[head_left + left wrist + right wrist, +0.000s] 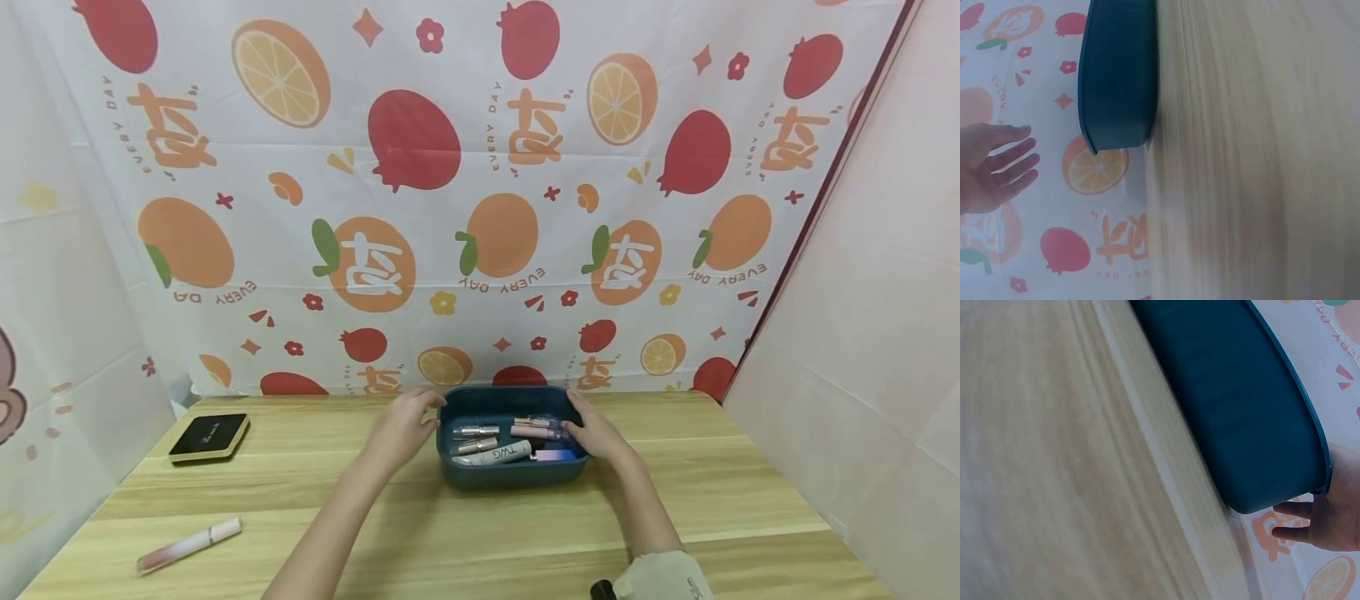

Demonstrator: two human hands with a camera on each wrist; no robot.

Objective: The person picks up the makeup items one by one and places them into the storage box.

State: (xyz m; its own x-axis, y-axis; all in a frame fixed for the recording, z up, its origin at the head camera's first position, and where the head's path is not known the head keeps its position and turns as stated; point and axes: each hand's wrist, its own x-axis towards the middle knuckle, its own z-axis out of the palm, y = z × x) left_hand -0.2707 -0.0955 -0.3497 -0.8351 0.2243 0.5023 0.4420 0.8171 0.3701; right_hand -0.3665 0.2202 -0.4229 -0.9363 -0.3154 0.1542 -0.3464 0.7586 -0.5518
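A dark blue plastic bin stands on the table near the patterned cloth, holding several cosmetic tubes. Among them are a white tube lettered TWG, a pink tube and a pink-to-blue one. My right hand grips the bin's right end, thumb over the rim and fingers outside, as the right wrist view also shows. At the left end, my left hand is close to the rim. The left wrist view shows that hand with fingers spread, apart from the bin wall.
On the table's left side lie a black compact with gold edges and a pink lip gloss tube. The fruit-printed cloth hangs right behind the bin. A pale sheet hangs along the right side.
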